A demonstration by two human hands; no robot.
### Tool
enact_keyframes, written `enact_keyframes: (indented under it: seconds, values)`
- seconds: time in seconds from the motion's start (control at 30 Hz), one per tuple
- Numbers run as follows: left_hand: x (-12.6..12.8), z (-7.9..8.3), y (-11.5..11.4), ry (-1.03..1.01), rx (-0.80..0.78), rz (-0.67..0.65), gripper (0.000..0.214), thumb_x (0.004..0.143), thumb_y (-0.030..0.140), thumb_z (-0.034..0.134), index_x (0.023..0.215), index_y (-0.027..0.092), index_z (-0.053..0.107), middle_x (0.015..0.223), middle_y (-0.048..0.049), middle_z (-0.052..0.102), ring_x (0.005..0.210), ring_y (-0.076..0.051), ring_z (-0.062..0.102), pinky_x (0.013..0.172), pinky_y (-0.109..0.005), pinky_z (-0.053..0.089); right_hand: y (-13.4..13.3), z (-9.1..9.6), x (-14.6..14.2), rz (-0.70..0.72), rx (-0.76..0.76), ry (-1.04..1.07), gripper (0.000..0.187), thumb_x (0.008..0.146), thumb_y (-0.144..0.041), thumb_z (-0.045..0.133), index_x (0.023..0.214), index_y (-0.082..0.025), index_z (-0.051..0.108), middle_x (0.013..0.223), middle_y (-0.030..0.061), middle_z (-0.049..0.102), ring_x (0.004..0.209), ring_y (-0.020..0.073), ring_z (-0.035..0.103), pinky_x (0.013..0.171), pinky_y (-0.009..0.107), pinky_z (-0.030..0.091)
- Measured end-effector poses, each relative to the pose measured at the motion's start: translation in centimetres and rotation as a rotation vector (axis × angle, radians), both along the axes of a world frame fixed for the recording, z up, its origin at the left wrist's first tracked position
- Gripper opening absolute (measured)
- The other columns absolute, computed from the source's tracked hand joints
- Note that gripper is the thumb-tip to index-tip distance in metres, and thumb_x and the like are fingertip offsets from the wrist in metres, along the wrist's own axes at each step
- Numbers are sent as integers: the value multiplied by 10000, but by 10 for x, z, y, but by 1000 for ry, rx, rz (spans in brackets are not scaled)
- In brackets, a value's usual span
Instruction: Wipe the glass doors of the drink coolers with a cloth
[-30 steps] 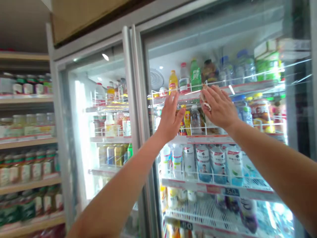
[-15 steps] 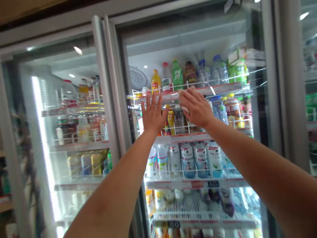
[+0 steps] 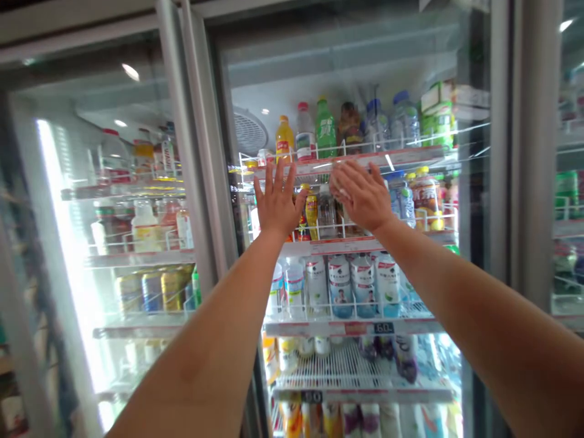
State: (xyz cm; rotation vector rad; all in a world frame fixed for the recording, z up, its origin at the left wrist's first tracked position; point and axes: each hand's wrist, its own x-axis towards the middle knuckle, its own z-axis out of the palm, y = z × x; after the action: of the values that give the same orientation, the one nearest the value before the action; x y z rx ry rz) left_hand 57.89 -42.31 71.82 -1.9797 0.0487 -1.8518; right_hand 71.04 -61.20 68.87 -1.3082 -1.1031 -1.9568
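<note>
Both my arms reach up to the glass door (image 3: 347,67) of a drinks fridge. My left hand (image 3: 276,204) lies flat on the glass with its fingers spread, holding nothing. My right hand (image 3: 362,198) presses a small whitish crumpled cloth (image 3: 340,192) against the glass; only a bit of it shows under the palm. Both hands are level with the second shelf, just below the top shelf's row of bottles (image 3: 325,128).
Behind the glass, wire shelves hold white-labelled bottles (image 3: 340,283) and more drinks below. A grey door frame (image 3: 201,152) separates this door from the left fridge door (image 3: 68,255), which shows cans (image 3: 150,289) and bottles. Another fridge section (image 3: 566,201) stands at the right.
My view has swung right and moved closer to the fridge; the open shelves at the left are out of sight. Both hands stay on the glass, and the right one has slid slightly left.
</note>
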Motion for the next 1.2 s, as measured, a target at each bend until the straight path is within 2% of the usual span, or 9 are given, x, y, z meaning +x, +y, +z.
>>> enact_keyframes:
  seconds: [0.1, 0.27, 0.4, 0.47, 0.63, 0.8, 1.0, 1.13, 1.2]
  values:
    - [0, 0, 0, 1, 5, 8, 622, 1005, 434, 428, 1575, 212, 313, 1658, -60, 164, 1545, -273, 60, 1252, -546, -56, 1, 0, 3, 107, 355, 170, 498, 1000, -286, 343, 1449, -128, 491, 1475, 124, 523, 1438, 270, 403, 1208, 540, 296]
    - [-1, 0, -1, -7, 0, -6, 610, 1008, 438, 429, 1571, 225, 327, 1652, -57, 191, 1544, -269, 74, 1255, -535, -51, 1, -5, -1, -31, -242, -115, 452, 977, -314, 466, 1420, -260, 535, 1512, 5, 499, 1454, 211, 385, 1237, 461, 285]
    - [-2, -1, -2, -5, -5, 20, 615, 996, 417, 455, 1565, 210, 343, 1651, -61, 197, 1543, -275, 83, 1260, -527, -32, 2, -5, 3, 50, 241, 89, 445, 977, -260, 422, 1391, -183, 566, 1467, 92, 540, 1424, 281, 422, 1211, 571, 269]
    - [-2, -1, -3, -4, -7, 38, 619, 994, 408, 457, 1567, 206, 338, 1651, -60, 196, 1543, -274, 85, 1260, -529, -25, 3, -5, 4, 79, 331, 120, 458, 971, -260, 425, 1392, -147, 565, 1471, 124, 528, 1430, 305, 406, 1196, 573, 294]
    - [-4, -1, -6, -2, -22, 42, 620, 992, 417, 464, 1564, 215, 341, 1652, -51, 197, 1544, -259, 86, 1265, -510, -27, 2, -9, 2, -10, -268, -153, 464, 962, -257, 489, 1425, -261, 535, 1516, 6, 493, 1451, 225, 386, 1237, 465, 281]
    - [-5, -1, -6, 29, -54, 14, 618, 981, 390, 454, 1564, 218, 344, 1656, -39, 182, 1546, -252, 64, 1267, -506, -39, 3, -9, 6, 118, 313, 167, 500, 968, -251, 413, 1455, -189, 509, 1514, 99, 481, 1460, 315, 355, 1204, 604, 263]
    - [-5, -2, -5, 12, -40, -5, 605, 993, 426, 445, 1560, 237, 348, 1655, -19, 180, 1548, -229, 54, 1270, -497, -29, 3, -15, -2, 0, -281, -63, 513, 954, -243, 470, 1463, -291, 495, 1531, -9, 472, 1469, 216, 356, 1252, 466, 267]
    - [-6, -2, -6, 28, -46, 18, 622, 987, 415, 444, 1565, 209, 342, 1656, -43, 178, 1546, -254, 62, 1267, -514, -24, 4, -14, 3, 97, 196, 144, 506, 964, -243, 420, 1460, -195, 505, 1517, 88, 481, 1463, 302, 352, 1219, 583, 258]
    - [-6, -2, -7, 30, -45, 15, 627, 987, 418, 442, 1566, 202, 339, 1656, -51, 180, 1546, -262, 61, 1266, -519, -25, 4, -15, 3, 100, 211, 131, 497, 966, -264, 425, 1447, -183, 519, 1518, 97, 478, 1465, 303, 347, 1210, 570, 284]
